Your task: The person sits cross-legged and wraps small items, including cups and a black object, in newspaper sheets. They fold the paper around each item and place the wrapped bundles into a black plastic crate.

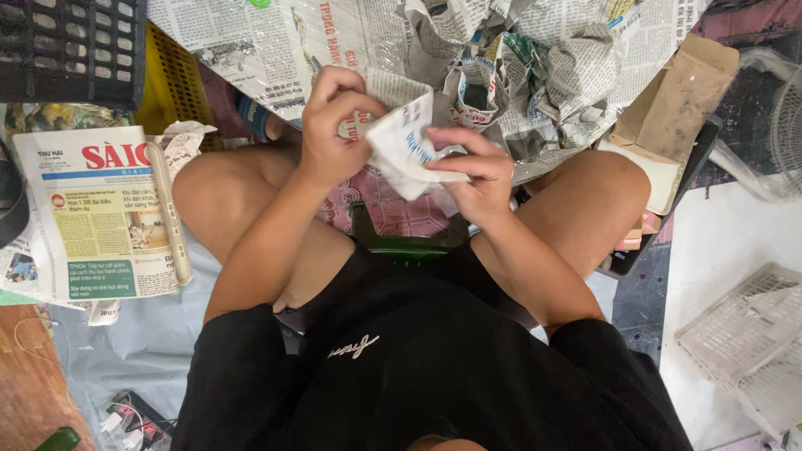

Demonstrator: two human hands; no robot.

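I sit on a low green stool (399,245) and look down at my knees. My left hand (332,125) and my right hand (470,174) both grip one folded piece of newspaper (404,149) between them, above my lap. The left hand pinches its upper left edge; the right hand's fingers lie along its lower right side. Whatever is wrapped inside the paper is hidden.
A heap of crumpled newspaper bundles (518,75) lies ahead on spread sheets. A stack of flat newspapers (96,213) sits at left, near a black crate (71,46) and a yellow crate (171,79). Cardboard (677,104) and a white basket (752,338) are at right.
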